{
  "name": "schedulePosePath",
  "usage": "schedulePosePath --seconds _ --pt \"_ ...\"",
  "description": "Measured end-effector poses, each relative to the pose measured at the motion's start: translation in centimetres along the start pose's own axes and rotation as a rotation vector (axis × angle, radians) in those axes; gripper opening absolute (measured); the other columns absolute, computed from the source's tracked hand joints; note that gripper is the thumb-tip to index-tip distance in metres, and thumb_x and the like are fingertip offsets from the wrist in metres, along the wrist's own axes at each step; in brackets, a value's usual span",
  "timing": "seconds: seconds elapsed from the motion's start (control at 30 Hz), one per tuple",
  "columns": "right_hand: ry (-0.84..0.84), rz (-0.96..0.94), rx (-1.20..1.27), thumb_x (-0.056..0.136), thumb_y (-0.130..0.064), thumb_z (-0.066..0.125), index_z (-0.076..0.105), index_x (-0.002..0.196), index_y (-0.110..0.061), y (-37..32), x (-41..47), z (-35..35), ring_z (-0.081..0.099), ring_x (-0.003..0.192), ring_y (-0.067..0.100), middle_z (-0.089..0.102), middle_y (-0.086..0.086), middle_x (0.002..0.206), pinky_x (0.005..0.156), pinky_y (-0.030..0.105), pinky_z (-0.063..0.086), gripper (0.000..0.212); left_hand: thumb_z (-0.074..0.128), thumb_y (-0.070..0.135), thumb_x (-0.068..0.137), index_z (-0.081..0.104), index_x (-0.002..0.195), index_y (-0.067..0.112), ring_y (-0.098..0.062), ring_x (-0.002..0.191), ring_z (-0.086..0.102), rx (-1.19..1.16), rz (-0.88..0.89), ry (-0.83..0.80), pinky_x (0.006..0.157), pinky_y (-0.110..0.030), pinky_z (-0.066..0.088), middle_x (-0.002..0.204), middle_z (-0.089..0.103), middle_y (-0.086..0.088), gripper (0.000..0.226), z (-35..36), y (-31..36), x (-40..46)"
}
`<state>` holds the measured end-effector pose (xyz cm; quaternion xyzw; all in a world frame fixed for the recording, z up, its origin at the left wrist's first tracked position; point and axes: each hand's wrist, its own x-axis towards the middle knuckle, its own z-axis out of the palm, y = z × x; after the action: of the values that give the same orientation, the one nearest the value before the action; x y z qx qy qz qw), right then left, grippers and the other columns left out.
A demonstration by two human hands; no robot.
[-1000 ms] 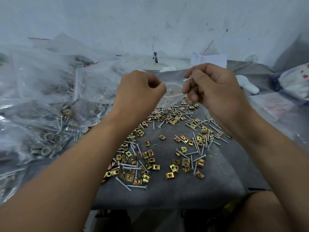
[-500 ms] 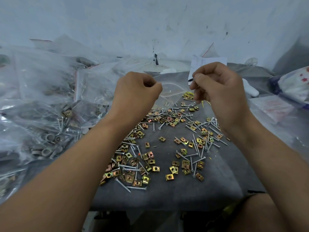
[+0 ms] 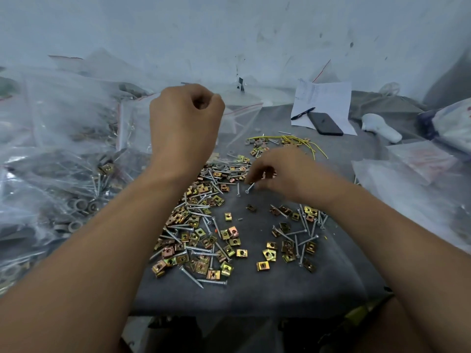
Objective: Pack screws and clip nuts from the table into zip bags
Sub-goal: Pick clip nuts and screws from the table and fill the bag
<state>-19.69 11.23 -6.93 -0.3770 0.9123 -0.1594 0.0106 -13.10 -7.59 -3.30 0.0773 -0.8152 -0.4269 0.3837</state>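
Gold clip nuts (image 3: 230,233) and silver screws (image 3: 191,276) lie scattered over the grey table cloth (image 3: 254,291). My left hand (image 3: 186,123) is raised above the pile's far side, fist closed on the top edge of a clear zip bag (image 3: 239,118) with a red zip line; the bag hangs to the hand's right. My right hand (image 3: 283,174) is low over the pile, fingertips pinched on one screw (image 3: 249,188) whose head points down-left. The hand is blurred.
Filled clear bags (image 3: 63,161) pile up along the left. At the back right lie a paper sheet (image 3: 328,98), a pen (image 3: 302,113) and a black phone (image 3: 325,123). Yellow wire (image 3: 298,141), a white object (image 3: 379,127) and more plastic bags (image 3: 407,179) sit to the right.
My right hand dropped from beside the bag's mouth down to the pile and closed its fingertips on a screw. My left hand stayed raised with the bag.
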Motion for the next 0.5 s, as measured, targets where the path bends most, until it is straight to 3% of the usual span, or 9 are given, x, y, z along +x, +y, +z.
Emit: schedulePosePath --seconds 0.17,0.27,0.37,0.5 --pt "-0.035 0.006 -0.226 0.088 -0.027 0.079 0.077 0.098 -0.039 -0.6 1.5 1.0 0.064 0.092 0.01 0.071 -0.014 0.101 0.083 0.034 0.056 0.016 0.063 0.022 0.097 0.077 0.089 0.002 -0.039 0.081 0.071 0.023 -0.029 -0.022 0.073 -0.053 0.06 0.082 0.074 -0.018 0.026 -0.1 -0.5 -0.1" --pt "-0.023 -0.007 -0.229 0.087 -0.025 0.079 0.076 0.092 -0.036 -0.3 1.5 1.0 0.062 0.099 0.013 0.065 -0.013 0.1 0.086 0.039 0.056 0.013 0.063 0.022 0.098 0.077 0.089 0.003 -0.038 0.081 0.072 0.026 -0.028 -0.022 0.072 -0.053 0.06 0.082 0.075 -0.016 0.026 -0.1 -0.3 -0.3" --pt "-0.025 -0.127 -0.202 0.092 -0.027 0.075 0.071 0.097 -0.035 0.0 1.1 0.9 0.053 0.11 0.014 0.055 -0.014 0.105 0.092 0.042 0.051 0.011 0.063 0.023 0.098 0.078 0.088 0.006 -0.036 0.081 0.072 0.027 -0.034 -0.044 0.066 -0.055 0.06 0.081 0.075 -0.013 0.025 0.0 -0.2 -0.4" --pt "0.035 -0.28 -0.21 0.096 -0.026 0.071 0.07 0.102 -0.033 -0.6 0.6 1.0 0.047 0.121 0.012 0.056 -0.014 0.117 0.098 0.038 0.047 0.01 0.063 0.022 0.098 0.078 0.088 0.005 -0.037 0.081 0.072 0.025 -0.056 -0.04 0.071 -0.054 0.06 0.08 0.075 -0.014 0.025 0.0 -0.3 -0.2"
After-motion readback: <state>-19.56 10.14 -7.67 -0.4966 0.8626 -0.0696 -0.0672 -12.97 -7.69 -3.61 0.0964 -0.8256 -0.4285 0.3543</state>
